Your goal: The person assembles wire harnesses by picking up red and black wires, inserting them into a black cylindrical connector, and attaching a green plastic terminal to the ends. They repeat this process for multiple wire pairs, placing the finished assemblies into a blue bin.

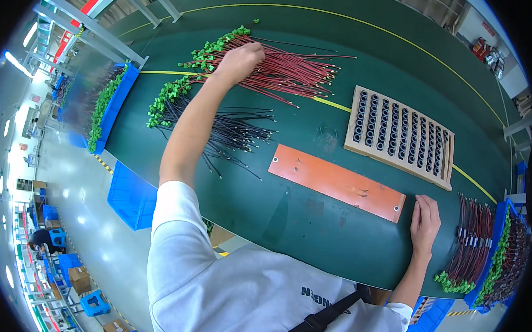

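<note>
My left hand point(241, 62) reaches across to a pile of red wires point(294, 72) with green connectors on their left ends. Its fingers are bent down into the wires in a pinch; what lies between the fingertips is hidden. Nearer to me, below that pile, spreads a bundle of black wires point(232, 129) with green connectors too. My right hand point(425, 223) rests on the green table by the right end of an orange plate point(336, 182). Its fingers are loosely bent, with the thumb beside them, and nothing shows in them.
Beyond the orange plate lies a wooden tray point(349, 125) with rows of black rings. Red and black wires point(474, 234) lie at the right edge, beside a blue bin point(492, 253) of wires. Another blue bin point(115, 109) stands at the left. Yellow lines point(334, 104) cross the tabletop.
</note>
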A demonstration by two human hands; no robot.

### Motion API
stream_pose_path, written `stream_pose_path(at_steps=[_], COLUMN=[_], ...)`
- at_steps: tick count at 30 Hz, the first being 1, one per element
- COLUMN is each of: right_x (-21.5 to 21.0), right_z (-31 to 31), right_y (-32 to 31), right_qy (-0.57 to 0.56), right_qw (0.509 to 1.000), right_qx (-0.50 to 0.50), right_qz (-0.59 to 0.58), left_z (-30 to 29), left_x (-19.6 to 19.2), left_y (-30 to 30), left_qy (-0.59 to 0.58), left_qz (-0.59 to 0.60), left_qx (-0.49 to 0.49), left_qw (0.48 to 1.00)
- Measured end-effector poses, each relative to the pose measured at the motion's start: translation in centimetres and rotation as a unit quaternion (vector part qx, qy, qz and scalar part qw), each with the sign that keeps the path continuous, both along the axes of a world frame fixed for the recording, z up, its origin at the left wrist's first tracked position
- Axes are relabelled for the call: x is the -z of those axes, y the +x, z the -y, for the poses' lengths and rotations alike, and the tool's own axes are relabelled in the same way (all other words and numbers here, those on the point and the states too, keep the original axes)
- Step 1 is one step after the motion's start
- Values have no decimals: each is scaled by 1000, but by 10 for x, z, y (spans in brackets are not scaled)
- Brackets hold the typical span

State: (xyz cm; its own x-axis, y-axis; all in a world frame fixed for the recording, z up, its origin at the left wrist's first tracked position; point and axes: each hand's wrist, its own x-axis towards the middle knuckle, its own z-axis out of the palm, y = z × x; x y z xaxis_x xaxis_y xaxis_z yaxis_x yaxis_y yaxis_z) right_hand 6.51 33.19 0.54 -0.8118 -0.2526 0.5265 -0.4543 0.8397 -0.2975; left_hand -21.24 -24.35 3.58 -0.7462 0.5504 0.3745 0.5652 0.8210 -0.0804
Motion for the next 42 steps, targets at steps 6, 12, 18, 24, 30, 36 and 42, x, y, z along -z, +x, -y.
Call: stream_pose_path(at_steps=[6, 12, 18, 24, 30, 36, 42], right_x=[4, 4, 4, 3, -3, -6, 3], right_z=[-3, 3, 1, 4, 10, -14, -43], right_y=[0, -4, 4, 2, -23, -72, -105], right_qy=[-21, -45, -57, -72, -87, -130, -141], right_qw=[1000, 998, 998, 997, 996, 968, 966], right_qx=[-3, -23, -9, 9, 19, 213, 216], right_qz=[17, 22, 33, 4, -21, 29, 26], left_z=[30, 64, 109, 140, 149, 76, 43], left_x=[-31, -19, -85, -129, -113, -152, -182], left_y=[21, 54, 89, 109, 117, 124, 144], left_qy=[37, -84, 178, 503, 527, 470, 429], left_qz=[115, 330, -14, -46, -136, -211, -241], left_qx=[-38, -143, -197, -182, -142, -137, -116], left_qw=[992, 929, 964, 843, 827, 846, 863])
